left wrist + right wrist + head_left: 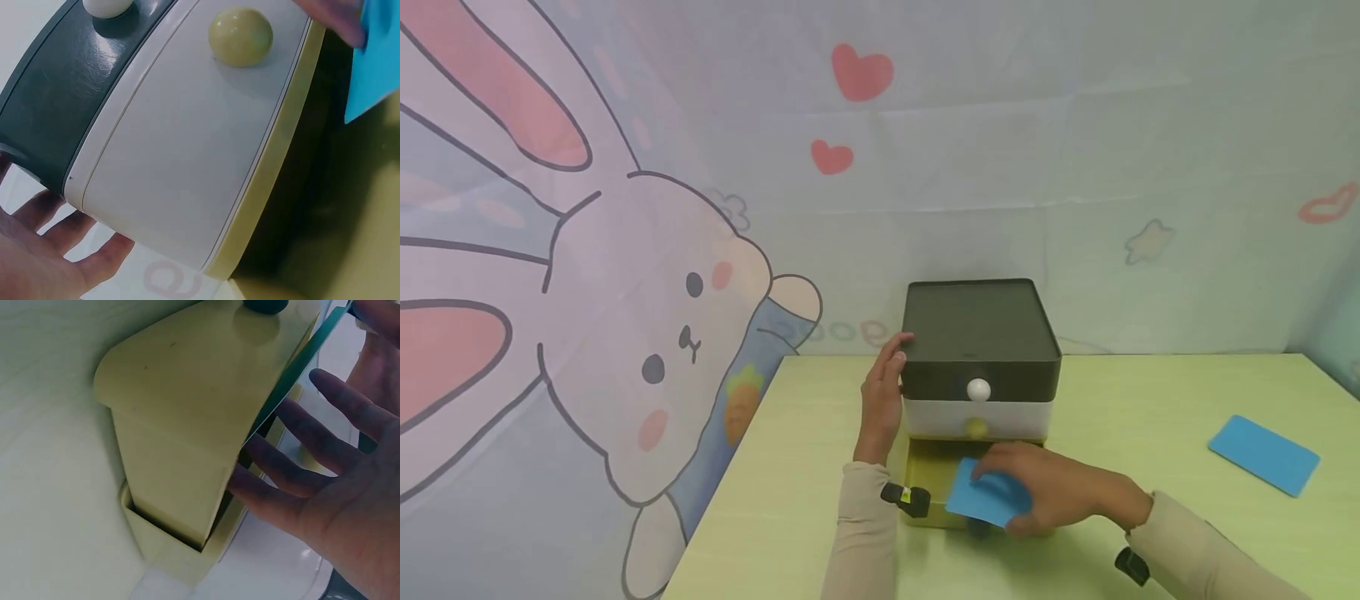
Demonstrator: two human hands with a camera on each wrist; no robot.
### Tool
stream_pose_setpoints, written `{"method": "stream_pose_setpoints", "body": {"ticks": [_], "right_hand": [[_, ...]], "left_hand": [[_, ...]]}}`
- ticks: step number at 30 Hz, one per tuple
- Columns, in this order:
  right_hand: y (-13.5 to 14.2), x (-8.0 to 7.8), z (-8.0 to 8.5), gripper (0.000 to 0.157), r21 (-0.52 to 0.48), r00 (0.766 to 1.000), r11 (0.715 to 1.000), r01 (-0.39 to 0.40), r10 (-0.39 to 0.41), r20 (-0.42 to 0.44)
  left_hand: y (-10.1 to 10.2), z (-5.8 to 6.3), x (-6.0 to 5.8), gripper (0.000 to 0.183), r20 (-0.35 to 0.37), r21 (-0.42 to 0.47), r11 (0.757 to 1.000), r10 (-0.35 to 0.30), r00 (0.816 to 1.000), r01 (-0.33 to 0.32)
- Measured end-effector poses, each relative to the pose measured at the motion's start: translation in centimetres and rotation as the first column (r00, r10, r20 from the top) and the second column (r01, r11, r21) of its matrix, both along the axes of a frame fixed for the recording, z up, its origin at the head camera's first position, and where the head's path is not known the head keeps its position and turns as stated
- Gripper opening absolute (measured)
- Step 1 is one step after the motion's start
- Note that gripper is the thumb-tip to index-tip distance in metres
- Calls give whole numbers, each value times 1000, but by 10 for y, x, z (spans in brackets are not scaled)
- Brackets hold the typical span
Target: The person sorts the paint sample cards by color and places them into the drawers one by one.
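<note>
A small stacked drawer box [977, 379] has a dark green top drawer with a white knob and a white middle drawer with a yellow knob. Its yellow bottom drawer [181, 425] is pulled out. My left hand [882, 412] rests against the box's left side with the fingers extended, as the left wrist view shows too. Over the pulled-out drawer, my right hand [1048, 485] pinches a blue card [985, 498] between thumb and fingers. The card tilts, and in the right wrist view its edge lies along the drawer's front wall. Part of the drawer's inside is hidden by card and hand.
Another blue card [1264, 455] lies flat at the right of the pale yellow-green table [1150, 400]. Behind the table hangs a cloth [970, 167] printed with a rabbit and hearts.
</note>
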State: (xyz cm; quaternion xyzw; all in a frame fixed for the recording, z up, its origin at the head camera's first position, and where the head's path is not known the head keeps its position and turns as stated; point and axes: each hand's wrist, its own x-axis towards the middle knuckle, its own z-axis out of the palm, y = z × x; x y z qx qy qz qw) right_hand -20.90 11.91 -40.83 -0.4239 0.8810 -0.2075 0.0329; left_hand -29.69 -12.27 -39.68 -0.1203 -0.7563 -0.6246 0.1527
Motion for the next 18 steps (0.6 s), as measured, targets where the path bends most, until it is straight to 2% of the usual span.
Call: {"method": "stream_pose_setpoints", "body": {"ticks": [5, 15, 18], "right_hand": [[0, -6, -2, 51, -14, 1000, 1000, 13, -13, 19], [2, -11, -6, 55, -24, 998, 998, 54, -55, -37], [4, -13, -8, 55, -67, 999, 997, 47, -48, -6]], "left_hand": [[1, 0, 0, 37, -2, -6, 1000, 9, 1000, -9], [2, 2, 2, 37, -1, -5, 1000, 10, 1000, -10], [2, 2, 3, 37, -7, -3, 1000, 8, 1000, -8]]}}
